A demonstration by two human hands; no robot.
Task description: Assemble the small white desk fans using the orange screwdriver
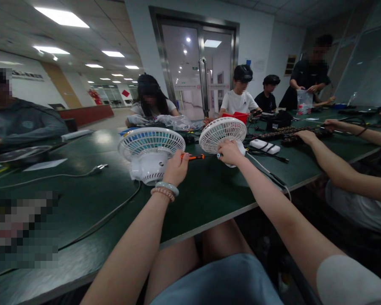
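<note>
Left hand clasps an orange tool; right hand, grip unclear, touches a white, round-caged fan.

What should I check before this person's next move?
1. Left hand holding the orange-and-black tool: ok.
2. Right hand at the right fan: ok; its exact grip, cannot tell.
3. Left fan resting on the green table: ok.
4. Tool's tip seated in a screw: cannot tell.
5. Plug disconnected: ok, lying loose; whose it is, cannot tell.
</note>
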